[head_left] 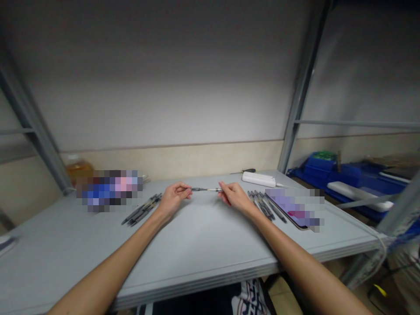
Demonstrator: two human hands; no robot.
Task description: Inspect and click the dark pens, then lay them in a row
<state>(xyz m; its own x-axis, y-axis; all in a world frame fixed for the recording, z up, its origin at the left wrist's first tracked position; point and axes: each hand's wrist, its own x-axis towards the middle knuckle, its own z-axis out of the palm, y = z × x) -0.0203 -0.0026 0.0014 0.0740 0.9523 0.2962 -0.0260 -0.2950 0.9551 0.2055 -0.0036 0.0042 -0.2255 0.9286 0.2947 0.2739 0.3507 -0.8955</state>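
Observation:
A slim pen (206,189) spans level between my two hands above the desk, with a thin middle stretch that looks like a refill. My left hand (173,197) pinches its dark end between thumb and fingers. At the other end, which looks clear or silvery, my right hand (233,195) is closed in a pinch. Whether the two ends are joined is too small to tell. Beside my left hand lies a group of dark pens (141,211). Several more pens (264,204) lie side by side to the right of my right hand.
The grey desk (193,245) carries a white power strip (259,179) and a screwdriver (248,170) at the back. Right of the pens is a blurred-out purple flat item (288,210). A blurred-out colourful item (111,189) and a bottle of amber liquid (78,168) stand left. Metal posts flank the desk.

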